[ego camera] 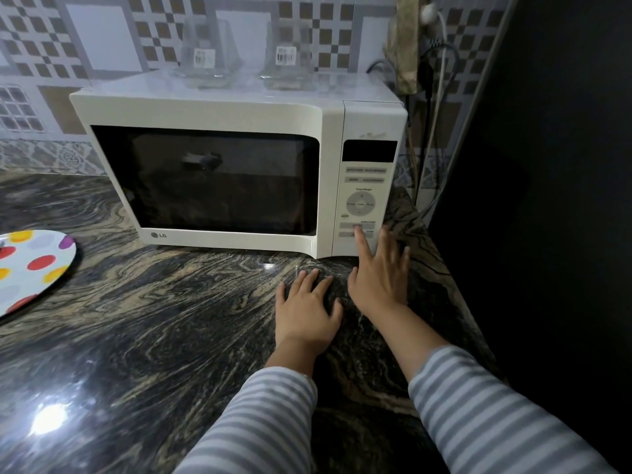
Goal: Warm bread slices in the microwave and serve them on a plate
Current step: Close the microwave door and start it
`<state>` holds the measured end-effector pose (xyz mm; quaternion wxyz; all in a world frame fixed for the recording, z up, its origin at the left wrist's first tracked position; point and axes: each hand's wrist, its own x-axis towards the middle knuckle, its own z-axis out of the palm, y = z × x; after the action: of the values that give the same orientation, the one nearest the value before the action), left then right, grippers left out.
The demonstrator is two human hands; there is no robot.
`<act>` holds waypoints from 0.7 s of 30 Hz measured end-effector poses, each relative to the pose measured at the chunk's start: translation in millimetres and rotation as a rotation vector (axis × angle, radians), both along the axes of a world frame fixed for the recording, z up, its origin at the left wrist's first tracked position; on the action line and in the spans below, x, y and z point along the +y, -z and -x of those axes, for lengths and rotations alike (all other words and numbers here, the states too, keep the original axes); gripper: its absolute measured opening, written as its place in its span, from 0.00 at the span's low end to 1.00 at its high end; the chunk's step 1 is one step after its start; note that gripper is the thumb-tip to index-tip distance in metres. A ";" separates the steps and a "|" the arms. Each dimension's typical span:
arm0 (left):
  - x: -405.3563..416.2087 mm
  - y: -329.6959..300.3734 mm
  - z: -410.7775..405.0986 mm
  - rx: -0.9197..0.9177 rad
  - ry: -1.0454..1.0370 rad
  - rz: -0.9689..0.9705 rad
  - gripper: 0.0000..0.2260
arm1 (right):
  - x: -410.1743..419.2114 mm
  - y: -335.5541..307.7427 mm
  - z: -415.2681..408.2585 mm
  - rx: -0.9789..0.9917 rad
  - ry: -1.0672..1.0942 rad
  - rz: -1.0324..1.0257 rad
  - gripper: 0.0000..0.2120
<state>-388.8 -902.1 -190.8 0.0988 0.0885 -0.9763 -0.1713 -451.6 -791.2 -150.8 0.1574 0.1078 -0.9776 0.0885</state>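
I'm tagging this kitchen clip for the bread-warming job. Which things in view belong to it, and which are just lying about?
Part of the job:
microwave
its control panel, pressed by the right hand
spotted plate

Just there:
two glass jars on the microwave
cables
left hand, flat on the counter

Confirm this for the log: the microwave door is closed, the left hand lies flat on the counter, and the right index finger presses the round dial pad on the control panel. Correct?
Not quite. In the head view the right hand reaches its index finger to a rectangular button low on the control panel, below the round dial pad, not on it. The rest holds: the microwave door is closed and the left hand lies flat on the counter.
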 end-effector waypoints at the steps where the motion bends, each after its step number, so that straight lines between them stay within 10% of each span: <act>1: 0.0 -0.1 0.0 0.002 0.001 -0.002 0.25 | 0.0 -2.4 -0.3 0.012 0.000 0.026 0.36; 21: -0.2 -0.7 0.1 0.019 -0.007 0.002 0.25 | -3.3 -28.2 4.2 0.070 0.029 -0.012 0.38</act>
<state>-388.9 -902.3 -190.1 0.1087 0.0901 -0.9751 -0.1709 -455.8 -794.5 -122.7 0.1919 0.0976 -0.9736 0.0763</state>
